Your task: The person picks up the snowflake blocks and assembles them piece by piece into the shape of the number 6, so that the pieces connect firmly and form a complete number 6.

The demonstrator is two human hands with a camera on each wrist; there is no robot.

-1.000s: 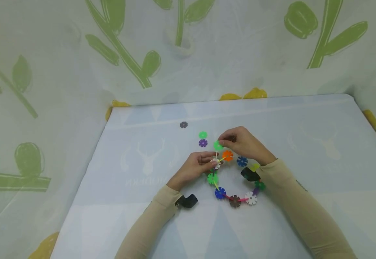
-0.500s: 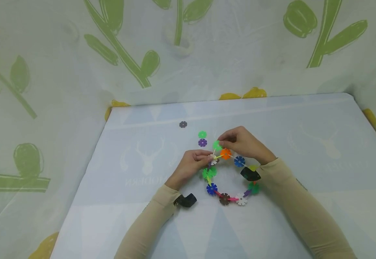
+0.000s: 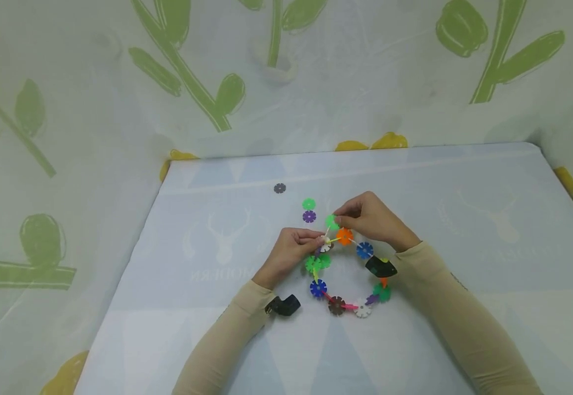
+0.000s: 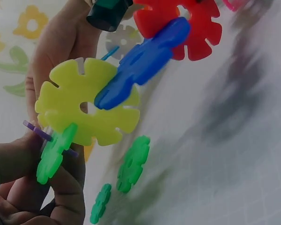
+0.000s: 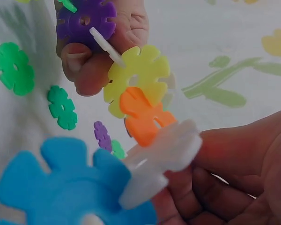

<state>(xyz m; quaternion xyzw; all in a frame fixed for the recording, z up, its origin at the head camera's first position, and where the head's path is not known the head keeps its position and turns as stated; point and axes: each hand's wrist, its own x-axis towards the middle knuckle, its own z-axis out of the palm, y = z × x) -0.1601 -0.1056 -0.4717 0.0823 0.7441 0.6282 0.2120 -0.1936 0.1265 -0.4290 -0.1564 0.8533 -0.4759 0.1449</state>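
Notched plastic flower discs, slotted edge to edge, form a many-coloured chain (image 3: 337, 305) curved round in a ring in the head view. At its upper left my left hand (image 3: 290, 251) pinches a white disc (image 3: 326, 245) between thumb and fingers. Across from it my right hand (image 3: 372, 222) pinches a light green disc (image 3: 332, 222) by its edge, with a pale disc seen edge-on just below. The orange disc (image 3: 344, 236) and a blue disc (image 3: 365, 250) follow beside the right hand. A yellow disc (image 4: 89, 105) and red disc (image 4: 201, 28) show large in the left wrist view.
Loose discs lie on the table beyond the hands: a light green disc (image 3: 308, 204), a purple disc (image 3: 309, 216) and a dark grey disc (image 3: 279, 188). Black wrist cameras, left camera (image 3: 285, 305) and right camera (image 3: 381, 267), hang near the chain. A leaf-patterned curtain (image 3: 355, 71) borders the table.
The lower part of the chain has swung left. My left hand has shifted slightly up and left with the white disc; the right hand has stayed in place, pinching the light green disc.
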